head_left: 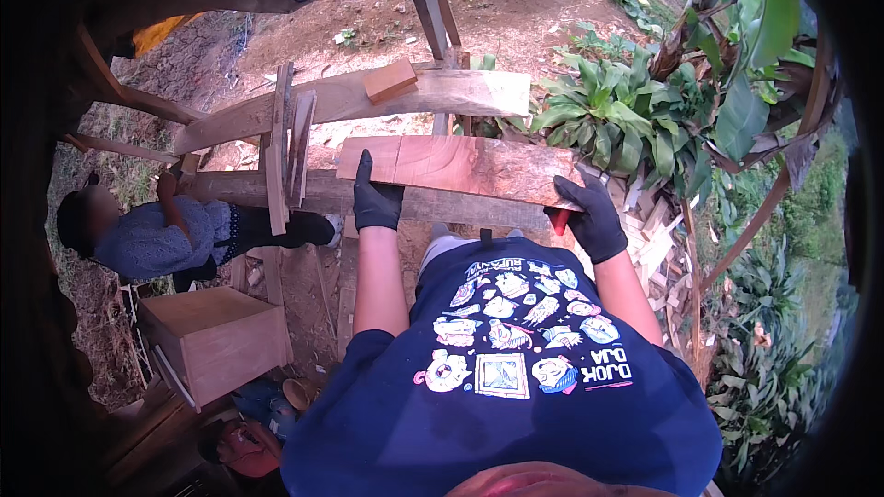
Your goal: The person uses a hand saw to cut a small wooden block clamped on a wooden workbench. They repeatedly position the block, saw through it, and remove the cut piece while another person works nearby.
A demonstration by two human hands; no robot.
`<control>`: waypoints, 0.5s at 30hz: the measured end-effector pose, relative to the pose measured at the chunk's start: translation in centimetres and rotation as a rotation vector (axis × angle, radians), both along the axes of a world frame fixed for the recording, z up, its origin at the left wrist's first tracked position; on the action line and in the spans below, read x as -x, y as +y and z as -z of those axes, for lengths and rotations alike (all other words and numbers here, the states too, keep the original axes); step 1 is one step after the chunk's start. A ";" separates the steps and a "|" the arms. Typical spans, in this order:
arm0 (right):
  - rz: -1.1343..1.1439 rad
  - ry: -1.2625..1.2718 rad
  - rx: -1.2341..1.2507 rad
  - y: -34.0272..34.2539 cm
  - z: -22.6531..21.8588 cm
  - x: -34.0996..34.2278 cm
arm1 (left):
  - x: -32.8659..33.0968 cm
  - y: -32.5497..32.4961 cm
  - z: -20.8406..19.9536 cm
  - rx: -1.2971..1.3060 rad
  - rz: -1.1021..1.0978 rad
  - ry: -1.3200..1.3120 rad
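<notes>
A reddish-brown wooden plank with rough bark-like patches toward its right end lies level in front of me, above the beams. My left hand, in a black glove, grips its near edge by the left end, thumb up on the face. At the other end my right hand, gloved too, is closed around the plank's corner with the thumb on top. A small red object shows under the right hand; its kind is hidden. Most fingers of both hands are behind the plank.
A long beam carries a wood block; another beam runs below the plank. Narrow boards cross both. At left sits a person, near a wooden box. Wood offcuts and leafy plants lie right.
</notes>
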State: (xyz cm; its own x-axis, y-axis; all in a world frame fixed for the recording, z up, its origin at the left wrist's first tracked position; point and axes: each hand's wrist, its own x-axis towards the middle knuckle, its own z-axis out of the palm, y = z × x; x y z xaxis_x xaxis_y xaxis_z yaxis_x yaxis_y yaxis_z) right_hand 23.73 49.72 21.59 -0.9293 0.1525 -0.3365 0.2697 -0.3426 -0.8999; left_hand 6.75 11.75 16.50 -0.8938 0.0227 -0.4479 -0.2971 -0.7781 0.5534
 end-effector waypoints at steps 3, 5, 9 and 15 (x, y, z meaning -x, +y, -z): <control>0.207 -0.096 -0.155 -1.1 -2.2 1.4 | -1.4 -1.0 3.5 -0.012 -0.061 -0.085; 0.324 -0.112 -0.435 1.3 0.9 1.4 | -1.4 -1.8 5.1 -0.014 -0.102 -0.096; 0.375 -0.196 -0.712 2.9 -0.1 -0.1 | -0.2 -6.4 9.2 0.124 -0.213 -0.281; 0.468 -0.075 -0.697 5.5 1.6 -2.3 | 1.0 -10.7 16.9 0.143 -0.173 -0.399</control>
